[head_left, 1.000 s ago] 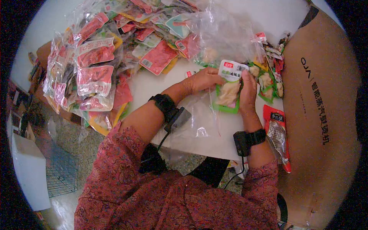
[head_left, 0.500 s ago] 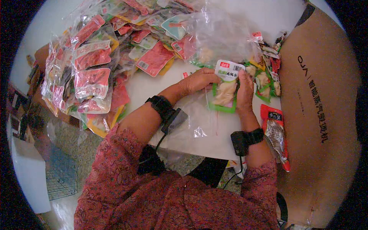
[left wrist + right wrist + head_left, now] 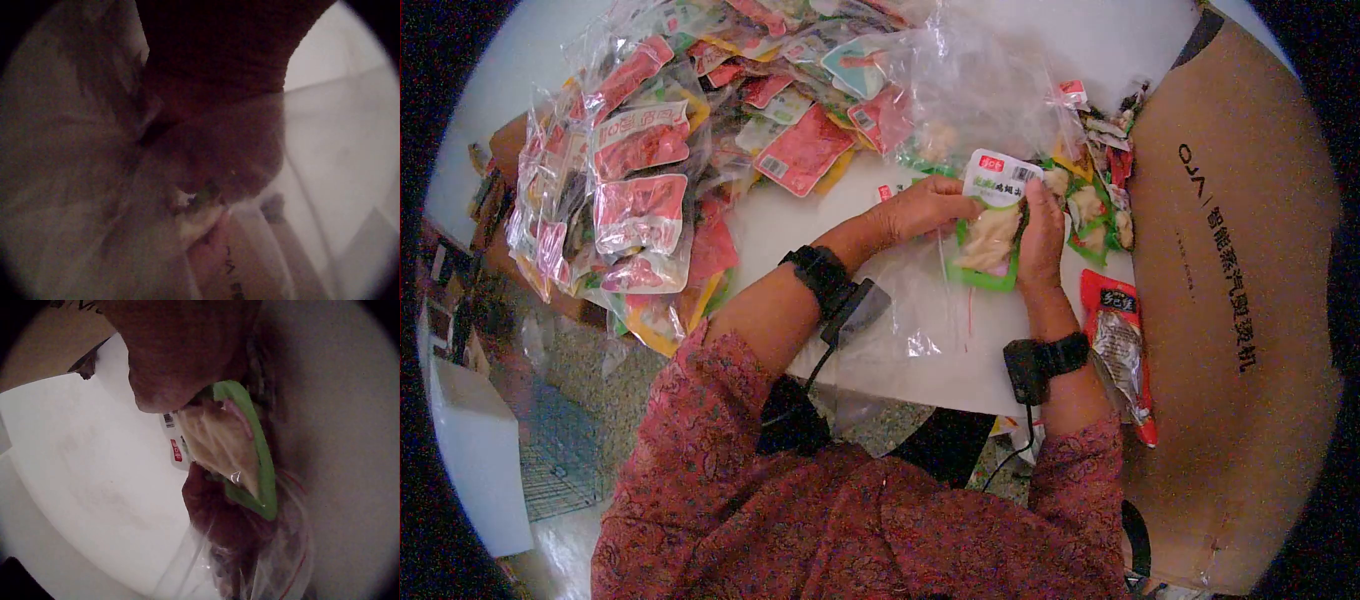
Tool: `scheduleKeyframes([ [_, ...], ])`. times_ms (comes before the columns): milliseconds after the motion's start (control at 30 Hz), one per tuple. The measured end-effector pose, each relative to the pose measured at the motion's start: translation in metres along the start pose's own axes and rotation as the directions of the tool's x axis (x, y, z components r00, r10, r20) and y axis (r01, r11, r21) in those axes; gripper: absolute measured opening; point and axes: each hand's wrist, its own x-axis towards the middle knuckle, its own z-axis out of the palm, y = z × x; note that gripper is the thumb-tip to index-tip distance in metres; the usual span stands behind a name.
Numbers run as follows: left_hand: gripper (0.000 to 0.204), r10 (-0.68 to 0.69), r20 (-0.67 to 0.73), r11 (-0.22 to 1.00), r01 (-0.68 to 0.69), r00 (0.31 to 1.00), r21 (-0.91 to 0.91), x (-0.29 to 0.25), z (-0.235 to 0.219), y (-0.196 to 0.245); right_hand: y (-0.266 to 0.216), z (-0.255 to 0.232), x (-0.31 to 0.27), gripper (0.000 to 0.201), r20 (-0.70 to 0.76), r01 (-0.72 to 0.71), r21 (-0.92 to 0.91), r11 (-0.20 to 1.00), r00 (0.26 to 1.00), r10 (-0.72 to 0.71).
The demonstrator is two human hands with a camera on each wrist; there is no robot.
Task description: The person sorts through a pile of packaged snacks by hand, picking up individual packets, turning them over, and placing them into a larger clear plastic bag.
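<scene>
Both hands hold a small green-edged food packet [image 3: 988, 240] with a white label and a red logo; pale pieces show through its clear front. My left hand [image 3: 915, 212] pinches its left edge, thumb on the front. On the opposite edge, my right hand [image 3: 1042, 238] grips it with the thumb near the label. A clear plastic bag [image 3: 915, 315] with a red line hangs by the left hand, and its film overlaps that hand [image 3: 219, 137] in the left wrist view. In the right wrist view, the packet [image 3: 219, 440] stands between the two hands.
Bagged packets with red labels [image 3: 640, 215] pile up at the left and back of the white table [image 3: 785, 240]. More green-edged packets [image 3: 1090, 215] lie right of the hands. A red and silver pouch [image 3: 1118, 350] rests beside a large cardboard box [image 3: 1230, 300].
The packet has tilted and shifted slightly between the hands, which both keep hold of it. The view has shifted a little; the piles look unchanged.
</scene>
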Motion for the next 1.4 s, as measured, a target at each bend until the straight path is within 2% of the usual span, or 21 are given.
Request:
scheduleKeyframes([
  [467,0.025,0.007,0.076,0.998,-0.002,0.997,-0.06,0.009,-0.004,-0.012,-0.011,0.0,-0.003,0.032,-0.075,-0.054,-0.015,0.998,0.996,0.053],
  [533,0.025,0.204,0.071,0.936,-0.216,0.976,0.279,0.01,-0.007,-0.014,-0.021,0.004,-0.005,0.032,-0.098,-0.092,0.054,0.994,0.99,0.097],
  [567,0.025,0.205,0.07,0.935,-0.217,0.976,0.28,0.003,-0.004,-0.001,-0.029,0.006,-0.004,0.032,0.094,-0.249,0.426,0.87,0.968,0.231],
  [600,0.025,0.135,0.057,0.99,-0.137,0.989,0.032,-0.005,0.0,0.012,-0.032,0.007,-0.004,0.031,0.318,-0.419,0.691,0.589,0.908,0.273],
  [633,0.025,0.063,0.063,0.975,-0.048,0.996,-0.218,-0.011,0.002,0.022,-0.02,0.001,0.0,0.031,0.318,-0.419,0.692,0.589,0.908,0.272],
  [700,0.026,0.07,0.127,0.974,-0.041,0.989,-0.222,-0.009,0.001,0.017,0.016,-0.016,0.01,0.034,0.435,-0.409,0.482,0.775,0.879,0.194],
  [767,0.028,0.076,0.192,0.973,-0.031,0.978,-0.228,-0.009,0.004,0.013,-0.002,-0.006,0.002,0.038,0.504,-0.467,0.512,0.721,0.843,0.189],
  [833,0.027,0.049,0.223,0.926,0.039,0.973,-0.375,-0.009,0.014,0.009,-0.049,0.011,-0.014,0.054,0.743,-0.625,0.467,0.625,0.661,0.107],
  [867,0.027,0.048,0.223,0.926,0.04,0.974,-0.376,-0.004,0.014,0.003,-0.025,0.007,-0.007,0.043,0.746,-0.687,0.553,0.472,0.66,0.087],
  [900,0.027,0.053,0.285,0.916,0.067,0.957,-0.396,0.003,0.014,-0.006,-0.024,0.004,-0.006,0.043,0.747,-0.688,0.552,0.471,0.659,0.088],
  [967,0.028,0.058,0.343,0.904,0.096,0.937,-0.416,0.003,0.011,-0.008,-0.026,0.0,-0.006,0.038,0.725,-0.584,0.372,0.722,0.668,0.168],
  [1000,0.027,0.347,0.273,0.93,-0.367,0.897,0.025,0.001,0.008,-0.009,-0.009,-0.006,-0.003,0.03,0.652,-0.485,0.343,0.804,0.739,0.168],
  [1033,0.026,0.588,0.341,0.577,-0.676,0.733,0.459,0.001,0.007,-0.01,-0.014,-0.004,-0.005,0.03,0.652,-0.487,0.342,0.804,0.739,0.17],
  [1067,0.026,0.588,0.341,0.578,-0.676,0.734,0.458,0.001,0.007,-0.01,-0.021,-0.002,-0.008,0.025,0.556,-0.486,0.345,0.803,0.795,0.242],
  [1100,0.028,0.457,0.288,0.823,-0.523,0.841,0.221,0.0,0.008,-0.011,-0.025,-0.001,-0.01,0.019,0.451,-0.484,0.347,0.803,0.837,0.31],
  [1133,0.031,0.295,0.28,0.955,-0.294,0.914,-0.044,0.0,0.009,-0.012,-0.023,-0.002,-0.008,0.019,0.452,-0.485,0.347,0.803,0.836,0.31],
  [1167,0.033,0.123,0.319,0.953,-0.023,0.94,-0.301,0.0,0.01,-0.013,-0.019,-0.005,-0.005,0.017,0.421,-0.489,0.34,0.803,0.843,0.335],
  [1200,0.033,0.122,0.319,0.953,-0.022,0.94,-0.301,0.001,0.01,-0.013,-0.017,-0.007,-0.003,0.015,0.388,-0.493,0.334,0.804,0.849,0.36],
  [1267,0.039,-0.057,0.261,0.922,0.152,0.964,-0.357,-0.001,0.013,-0.002,-0.02,0.002,-0.005,0.013,0.311,-0.415,0.394,0.82,0.9,0.306],
  [1300,0.039,-0.057,0.263,0.922,0.152,0.963,-0.355,-0.002,0.015,0.003,-0.021,0.004,-0.005,0.012,0.229,-0.329,0.448,0.831,0.941,0.249],
  [1400,0.046,0.006,0.164,0.788,0.096,0.986,-0.608,-0.015,0.022,0.024,-0.018,0.001,0.0,0.013,0.147,-0.304,0.52,0.798,0.952,0.267],
])
